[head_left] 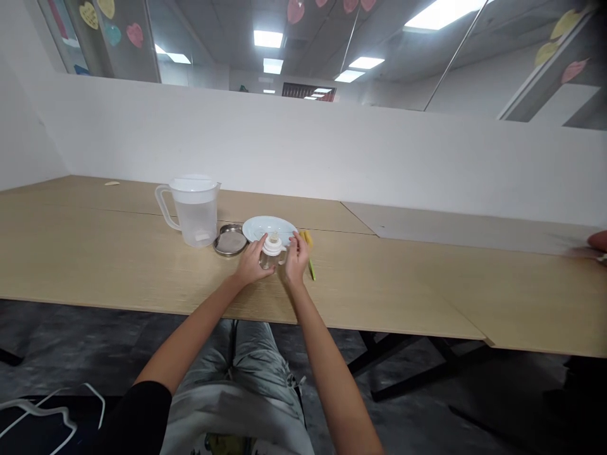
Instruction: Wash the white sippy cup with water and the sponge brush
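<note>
A small clear baby bottle (pixel 272 254) with a white screw collar and teat stands on the pale wooden table (pixel 379 287), held between my two hands. My left hand (pixel 253 264) grips it low on the left side, and my right hand (pixel 296 258) wraps its right side. Just behind the bottle lies a pale blue-white plate (pixel 268 229). A yellow-green bottle brush (pixel 308 253) lies right of my right hand. A round steel dish (pixel 230 240) and a clear plastic measuring jug (pixel 192 210) holding water stand further left.
A co-worker's blurred hand (pixel 596 245) enters at the right edge, above a grey sheet (pixel 455 226) on the table. A low white wall runs along the table's back edge. A small pale scrap (pixel 112 183) lies far left. Black table legs stand below the front edge.
</note>
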Demonstrator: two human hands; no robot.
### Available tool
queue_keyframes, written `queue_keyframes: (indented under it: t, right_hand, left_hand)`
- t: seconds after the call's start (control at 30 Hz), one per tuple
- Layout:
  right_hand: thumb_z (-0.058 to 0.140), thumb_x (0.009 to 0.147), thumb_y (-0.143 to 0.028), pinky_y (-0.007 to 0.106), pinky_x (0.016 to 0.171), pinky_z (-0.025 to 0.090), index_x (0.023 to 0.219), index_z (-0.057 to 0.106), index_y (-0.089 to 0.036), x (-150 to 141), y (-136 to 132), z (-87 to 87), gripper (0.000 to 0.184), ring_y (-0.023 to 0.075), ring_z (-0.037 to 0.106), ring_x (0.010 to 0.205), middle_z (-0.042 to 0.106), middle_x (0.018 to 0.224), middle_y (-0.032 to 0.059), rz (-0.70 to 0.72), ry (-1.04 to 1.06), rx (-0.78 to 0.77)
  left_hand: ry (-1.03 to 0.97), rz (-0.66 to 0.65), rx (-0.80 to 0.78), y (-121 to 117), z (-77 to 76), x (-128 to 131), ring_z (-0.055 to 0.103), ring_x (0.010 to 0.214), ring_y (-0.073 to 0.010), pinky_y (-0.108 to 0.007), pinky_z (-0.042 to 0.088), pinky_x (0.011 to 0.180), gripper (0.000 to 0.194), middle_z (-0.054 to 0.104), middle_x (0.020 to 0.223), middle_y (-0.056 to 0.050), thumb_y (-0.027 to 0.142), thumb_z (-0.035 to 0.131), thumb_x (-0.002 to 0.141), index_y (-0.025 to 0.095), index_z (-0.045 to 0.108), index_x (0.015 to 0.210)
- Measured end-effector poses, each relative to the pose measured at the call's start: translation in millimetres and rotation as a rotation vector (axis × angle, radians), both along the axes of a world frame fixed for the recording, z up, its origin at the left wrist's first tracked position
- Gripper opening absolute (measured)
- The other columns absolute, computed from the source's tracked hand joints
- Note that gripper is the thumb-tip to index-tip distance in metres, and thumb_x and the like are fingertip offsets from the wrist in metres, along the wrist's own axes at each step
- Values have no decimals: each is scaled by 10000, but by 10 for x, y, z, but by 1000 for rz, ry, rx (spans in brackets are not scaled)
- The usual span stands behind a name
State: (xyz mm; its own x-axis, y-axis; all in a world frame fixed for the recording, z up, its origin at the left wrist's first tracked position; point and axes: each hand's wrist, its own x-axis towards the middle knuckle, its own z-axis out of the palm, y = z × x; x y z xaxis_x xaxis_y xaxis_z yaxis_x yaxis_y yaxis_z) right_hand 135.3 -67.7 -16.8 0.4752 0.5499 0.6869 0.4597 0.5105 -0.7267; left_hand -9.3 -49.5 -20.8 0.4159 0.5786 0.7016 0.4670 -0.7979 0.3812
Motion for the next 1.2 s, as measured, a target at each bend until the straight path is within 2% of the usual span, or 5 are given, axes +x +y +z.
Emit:
queue_keyframes:
  t: [0.2,0.43,0.67,1.03,1.2]
  right_hand:
    - [603,779,-461,409,930,393,1238,516,-179,-153,-112,55,545,232,538,994,622,1087,95,-50,-302,25]
    - [430,885,-393,381,894,426,1219,529,-175,-98,-100,29,410,202,553,967,624,1039,87,-2,-79,81]
    - [591,786,-517,407,882,445,1110,599,-158,-155,-74,48,484,226,559,940,631,1018,110,32,-147,6]
    - [664,717,-484,367,857,513,1198,546,-137,-83,-39,140,604,188,633,898,646,1099,122,238,346,41]
    - [703,688,-464,380,906,507,1196,574,-142,-92,-33,131,616,210,625,991,633,1168,134,290,264,14]
  left_hand:
    - [-16,-28,13,30,-22,-8,505,1128,-301,-424,427,971,952,522,1244,-153,308,714,658,138,228,1458]
    - [-24,-18,14,12,-9,-1,499,1129,-299,-425,432,975,902,520,1233,-163,296,702,663,113,269,1433]
    - [-15,-13,7,15,-10,-8,525,1071,-291,-416,474,901,891,533,1175,-148,304,711,662,132,279,1422]
    - [-5,2,-13,-30,37,-9,512,1127,-292,-426,451,967,853,530,1211,-151,300,694,666,133,304,1407]
    - [-9,-5,18,-5,12,-8,504,1142,-291,-433,437,988,838,516,1246,-160,315,684,679,134,304,1403]
